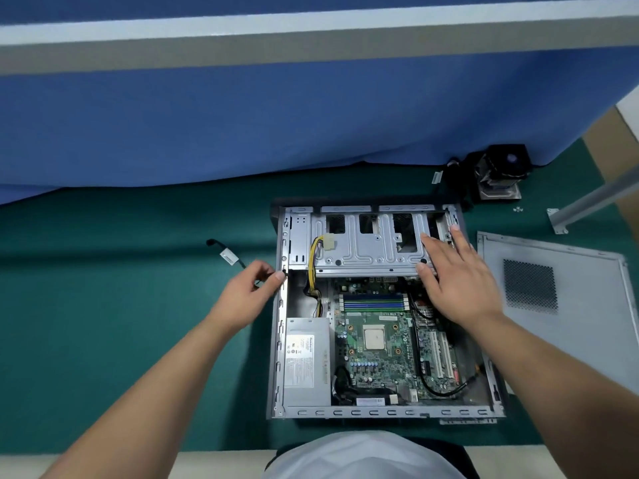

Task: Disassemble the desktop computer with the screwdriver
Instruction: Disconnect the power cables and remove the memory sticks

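Observation:
The open desktop case (278,340) lies flat on a green mat, showing its motherboard (377,344), grey power supply (306,361) and silver drive cage (366,250). My left hand (249,292) is at the case's left wall and pinches a thin black cable (228,255) that trails out over the mat to the left. My right hand (456,274) rests flat, fingers spread, on the right end of the drive cage. No screwdriver is in view.
The removed grey side panel (560,299) lies right of the case. A black CPU cooler (498,174) stands behind it, with small screws (517,209) and a metal bracket (587,202) nearby. A blue partition rises behind the mat.

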A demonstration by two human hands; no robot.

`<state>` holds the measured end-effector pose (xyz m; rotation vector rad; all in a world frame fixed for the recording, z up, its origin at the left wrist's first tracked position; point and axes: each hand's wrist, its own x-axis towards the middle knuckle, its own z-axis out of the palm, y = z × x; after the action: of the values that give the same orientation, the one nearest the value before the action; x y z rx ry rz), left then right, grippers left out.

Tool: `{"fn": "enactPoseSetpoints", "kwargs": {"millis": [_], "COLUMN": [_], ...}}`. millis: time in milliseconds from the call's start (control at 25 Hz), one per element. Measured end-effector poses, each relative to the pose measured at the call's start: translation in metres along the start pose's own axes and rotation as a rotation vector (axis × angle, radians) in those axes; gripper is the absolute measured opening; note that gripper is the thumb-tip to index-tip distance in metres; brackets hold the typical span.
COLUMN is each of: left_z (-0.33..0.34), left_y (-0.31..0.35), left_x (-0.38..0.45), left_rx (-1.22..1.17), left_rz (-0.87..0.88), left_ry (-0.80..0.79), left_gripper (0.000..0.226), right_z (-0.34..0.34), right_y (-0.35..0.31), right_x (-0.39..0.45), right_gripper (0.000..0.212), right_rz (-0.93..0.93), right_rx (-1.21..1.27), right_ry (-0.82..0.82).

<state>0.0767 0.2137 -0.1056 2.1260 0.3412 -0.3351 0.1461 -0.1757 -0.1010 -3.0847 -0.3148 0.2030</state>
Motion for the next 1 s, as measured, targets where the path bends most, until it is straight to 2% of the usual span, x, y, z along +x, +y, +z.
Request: {"fn": "enactPoseSetpoints", "kwargs": {"millis": [120, 200, 360, 440, 520, 640, 760, 800, 880, 920, 1000], "left_z": [-0.004, -0.009, -0.004, 0.002, 0.009, 0.028, 0.048, 0.055, 0.067, 0.071, 0.076], "left_y": [-0.006, -0.002, 0.0, 0.002, 0.009, 0.024, 0.033, 0.034, 0.033, 0.031, 0.029], "left_x": [0.005, 0.01, 0.008, 0.007, 0.005, -0.004, -0.007, -0.007, -0.009, -0.009, -0.009], "left_rx": [0.085, 0.002, -0.134, -0.087, 0.039, 0.209, 0.303, 0.344, 0.483, 0.552, 0.628], "left_rz": [0.067, 0.056, -0.034, -0.038, -0.011, 0.231, 0.467, 0.48, 0.452, 0.439, 0.436], "left_ry": [0.043, 0.092, 0.086, 0.174, 0.301, 0.443, 0.362, 0.307, 0.235, 0.228, 0.247], "left_gripper": [0.033, 0.029, 0.016, 0.013, 0.028, 0.028, 0.028, 0.03, 0.035, 0.036, 0.036], "right_z": [0.001, 0.001, 0.005, 0.006, 0.005, 0.0, 0.005, 0.008, 0.017, 0.023, 0.031], "right_y": [0.001, 0.003, 0.009, 0.012, 0.014, 0.009, -0.012, -0.022, -0.042, -0.051, -0.067], "right_x": [0.0, 0.002, 0.002, 0.003, 0.002, -0.016, -0.052, -0.061, -0.066, -0.063, -0.048], "right_gripper": [0.065, 0.061, 0.051, 0.047, 0.043, 0.035, 0.022, 0.021, 0.03, 0.038, 0.056], "right_rz": [-0.009, -0.015, -0.022, -0.031, -0.016, 0.042, -0.085, -0.182, -0.313, -0.322, -0.273], "right_rx": [0.016, 0.052, 0.191, 0.267, 0.376, 0.375, 0.196, 0.183, 0.174, 0.159, 0.113], "right_ry": [-0.005, 0.001, 0.042, 0.065, 0.087, 0.152, 0.23, 0.176, -0.075, -0.21, -0.38]}}
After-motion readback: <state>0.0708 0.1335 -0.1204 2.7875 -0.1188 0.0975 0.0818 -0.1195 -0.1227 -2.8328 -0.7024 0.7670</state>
